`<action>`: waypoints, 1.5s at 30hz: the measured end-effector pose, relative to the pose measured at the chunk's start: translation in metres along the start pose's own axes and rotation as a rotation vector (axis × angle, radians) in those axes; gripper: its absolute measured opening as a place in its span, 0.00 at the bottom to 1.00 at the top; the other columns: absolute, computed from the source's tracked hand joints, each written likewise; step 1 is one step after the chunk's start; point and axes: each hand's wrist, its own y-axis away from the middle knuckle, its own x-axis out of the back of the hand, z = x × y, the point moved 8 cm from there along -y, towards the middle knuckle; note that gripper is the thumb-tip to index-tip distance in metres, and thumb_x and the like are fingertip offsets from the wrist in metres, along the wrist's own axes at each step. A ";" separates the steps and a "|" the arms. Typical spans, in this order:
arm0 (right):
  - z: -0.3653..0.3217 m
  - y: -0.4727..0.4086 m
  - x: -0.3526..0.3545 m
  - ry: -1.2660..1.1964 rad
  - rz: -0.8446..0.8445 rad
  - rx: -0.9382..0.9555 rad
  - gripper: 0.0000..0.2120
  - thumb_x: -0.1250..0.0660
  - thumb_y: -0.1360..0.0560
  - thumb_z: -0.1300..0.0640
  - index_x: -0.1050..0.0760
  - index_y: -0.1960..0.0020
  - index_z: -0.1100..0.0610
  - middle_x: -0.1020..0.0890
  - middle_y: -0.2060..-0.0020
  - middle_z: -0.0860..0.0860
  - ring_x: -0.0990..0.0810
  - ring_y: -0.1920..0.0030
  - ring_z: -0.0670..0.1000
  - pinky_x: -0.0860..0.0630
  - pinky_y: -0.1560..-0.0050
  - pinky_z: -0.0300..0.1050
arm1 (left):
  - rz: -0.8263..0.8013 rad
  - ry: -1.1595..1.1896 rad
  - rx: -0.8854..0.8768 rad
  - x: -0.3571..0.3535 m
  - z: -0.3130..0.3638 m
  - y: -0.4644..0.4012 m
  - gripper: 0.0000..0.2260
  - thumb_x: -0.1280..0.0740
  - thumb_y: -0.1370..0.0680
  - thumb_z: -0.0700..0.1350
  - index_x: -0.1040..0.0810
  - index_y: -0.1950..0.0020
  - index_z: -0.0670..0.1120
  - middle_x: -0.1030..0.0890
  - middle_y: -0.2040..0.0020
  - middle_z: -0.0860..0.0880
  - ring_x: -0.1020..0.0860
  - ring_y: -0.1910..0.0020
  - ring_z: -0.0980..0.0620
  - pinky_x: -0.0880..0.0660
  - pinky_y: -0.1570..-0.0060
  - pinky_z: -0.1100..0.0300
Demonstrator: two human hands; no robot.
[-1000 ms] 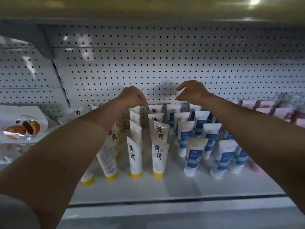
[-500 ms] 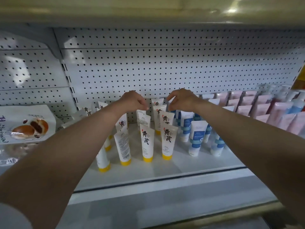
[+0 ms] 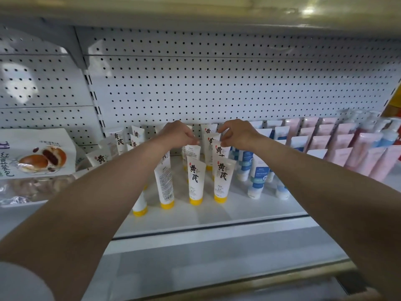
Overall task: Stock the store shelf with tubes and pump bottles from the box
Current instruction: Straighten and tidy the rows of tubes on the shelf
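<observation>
Shelf [image 3: 195,216], yellow-capped tubes [image 3: 196,181] standing upright, caps down, mid-shelf: left hand [image 3: 176,134] pinches one rear tube's top edge, right hand [image 3: 237,133] pinches the neighbouring tube's top, both directly above the rows, equally near; box not visible.

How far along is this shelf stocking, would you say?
Well along: yellow-capped tubes, blue tubes, pink tubes and pump bottles already stand in rows. The left hand and right hand are each pinching a tube top, apparently straightening. The shelf front is bare; the box is out of view.
</observation>
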 end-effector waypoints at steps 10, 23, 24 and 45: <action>0.002 -0.006 -0.001 0.016 -0.020 0.027 0.22 0.27 0.27 0.68 0.23 0.36 0.54 0.14 0.53 0.50 0.17 0.50 0.47 0.19 0.47 0.45 | -0.034 0.011 0.029 -0.008 -0.002 -0.002 0.15 0.26 0.27 0.57 0.14 0.51 0.46 0.19 0.63 0.54 0.23 0.55 0.54 0.29 0.53 0.62; 0.002 -0.010 -0.002 0.036 -0.026 0.058 0.23 0.28 0.28 0.69 0.23 0.36 0.52 0.13 0.54 0.49 0.18 0.49 0.47 0.18 0.46 0.48 | -0.082 -0.040 0.027 -0.007 0.000 -0.005 0.12 0.22 0.31 0.53 0.15 0.52 0.48 0.20 0.56 0.54 0.25 0.53 0.53 0.30 0.54 0.62; 0.002 -0.010 -0.002 0.035 -0.026 0.059 0.23 0.29 0.28 0.70 0.23 0.36 0.52 0.13 0.54 0.49 0.18 0.49 0.47 0.19 0.46 0.48 | -0.086 -0.036 0.026 -0.007 0.000 -0.004 0.12 0.22 0.31 0.52 0.15 0.52 0.48 0.20 0.54 0.54 0.25 0.52 0.53 0.30 0.53 0.62; -0.007 0.014 -0.005 -0.085 -0.011 0.033 0.18 0.23 0.30 0.52 0.22 0.42 0.47 0.15 0.58 0.44 0.18 0.47 0.45 0.24 0.44 0.41 | -0.177 -0.208 0.053 -0.004 0.008 0.011 0.23 0.25 0.28 0.53 0.20 0.40 0.37 0.21 0.38 0.42 0.23 0.39 0.44 0.26 0.40 0.53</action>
